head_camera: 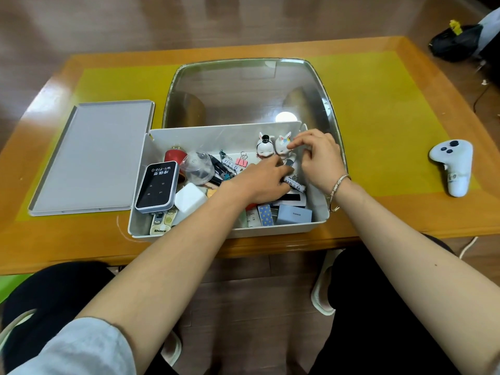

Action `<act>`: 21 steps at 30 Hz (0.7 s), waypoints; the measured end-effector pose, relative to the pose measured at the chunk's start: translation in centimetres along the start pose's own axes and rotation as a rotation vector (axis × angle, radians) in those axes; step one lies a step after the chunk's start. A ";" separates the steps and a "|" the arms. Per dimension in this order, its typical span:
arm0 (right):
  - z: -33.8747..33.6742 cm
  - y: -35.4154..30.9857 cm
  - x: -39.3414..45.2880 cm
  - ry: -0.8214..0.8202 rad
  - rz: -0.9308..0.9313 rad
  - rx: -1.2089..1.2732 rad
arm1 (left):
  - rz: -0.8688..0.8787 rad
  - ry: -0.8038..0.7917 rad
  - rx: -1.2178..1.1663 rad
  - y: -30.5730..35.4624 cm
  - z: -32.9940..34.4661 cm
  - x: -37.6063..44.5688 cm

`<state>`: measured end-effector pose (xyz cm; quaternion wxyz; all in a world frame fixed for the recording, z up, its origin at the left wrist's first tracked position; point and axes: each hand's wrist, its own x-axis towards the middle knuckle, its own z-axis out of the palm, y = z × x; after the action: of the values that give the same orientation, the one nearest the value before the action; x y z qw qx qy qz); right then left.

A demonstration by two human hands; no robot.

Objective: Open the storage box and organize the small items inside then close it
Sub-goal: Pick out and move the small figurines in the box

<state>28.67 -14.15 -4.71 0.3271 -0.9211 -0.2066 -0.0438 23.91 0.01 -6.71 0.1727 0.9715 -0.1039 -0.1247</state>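
Nearest, two bare forearms reaching in from the bottom edge, a grey sleeve [81, 347] cut off at lower left. Beyond them, a white storage box [270, 232] at the table's near edge, open-topped, long axis running left to right. Against the near wall, a blue-grey block [293, 215] and a dotted card [265, 215]; at the left end, a black Wi-Fi device [157, 186] tilted up on a white charger [190, 197]. Mid-box, left hand [259, 182], fingers curled down into the clutter and hiding what lies under them; grip impossible to judge. Just beside it, a battery [295, 184] half covered. Right hand [319, 158] with a bracelet [338, 186], fingers bent, fingertips touching the right rabbit figurine [282, 144]; a second figurine [264, 146] upright beside it. Further left, a pink binder clip [241, 161], a clear cup [197, 167] on its side, a red object [175, 156] mostly hidden. Left of the box, grey lid [94, 155] lying flat, long axis running away. Behind, a clear tub [243, 90]. Far right, a white controller [453, 166] on the yellow mat [378, 117].
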 end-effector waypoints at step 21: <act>-0.7 -1.7 5.6 -0.148 -0.263 -0.646 | -0.057 0.078 0.198 -0.8 0.5 -0.9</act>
<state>33.10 -11.48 -1.97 -0.0052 -0.9432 -0.3221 -0.0816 23.05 0.79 -7.27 0.0761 0.9905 -0.0814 -0.0806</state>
